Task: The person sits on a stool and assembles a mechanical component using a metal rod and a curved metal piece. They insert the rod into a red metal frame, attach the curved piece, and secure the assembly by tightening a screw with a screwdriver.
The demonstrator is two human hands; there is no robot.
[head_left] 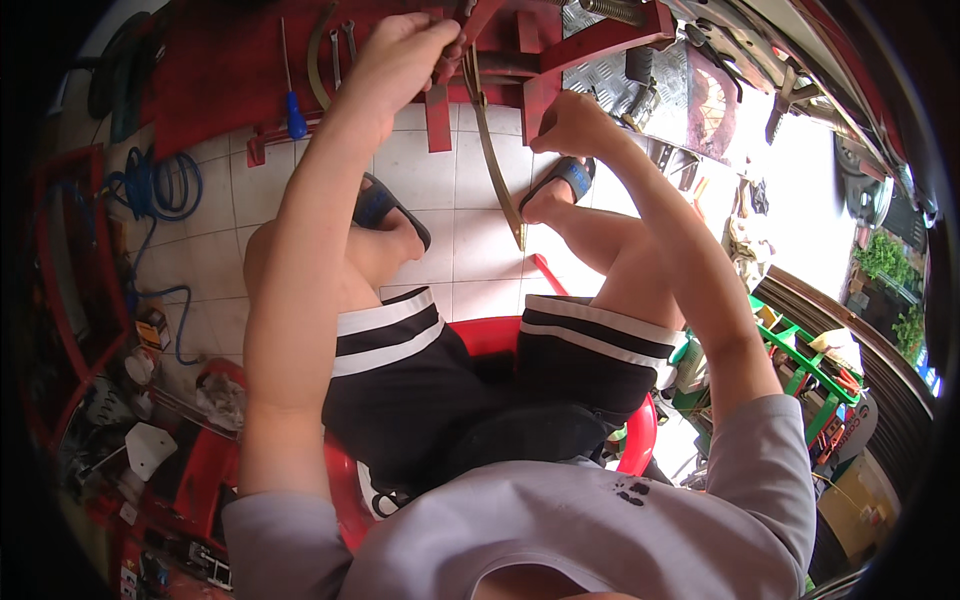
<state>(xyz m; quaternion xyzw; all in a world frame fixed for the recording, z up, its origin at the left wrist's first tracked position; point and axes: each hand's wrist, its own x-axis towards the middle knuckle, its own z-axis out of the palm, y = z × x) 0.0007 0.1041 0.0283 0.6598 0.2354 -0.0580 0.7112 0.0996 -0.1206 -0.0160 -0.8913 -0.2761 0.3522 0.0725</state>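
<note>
At the top centre, my left hand [403,58] is closed, its fingertips pinched against a dark red part of a red metal frame [550,60]. What it grips there is hidden. A long, thin, curved brass-coloured strip [490,150] hangs from the frame beside these fingers and tapers down toward the tiled floor between my feet. My right hand [580,126] is curled next to the frame's right upright, its fingers bent inward; whatever is inside them cannot be made out.
A screwdriver with a blue handle [296,118] and two wrenches [336,60] lie on the red surface at upper left. A blue hose [170,190] is coiled on the floor at left. I sit on a red plastic chair [638,440]. A green rack [795,345] with tools stands at right.
</note>
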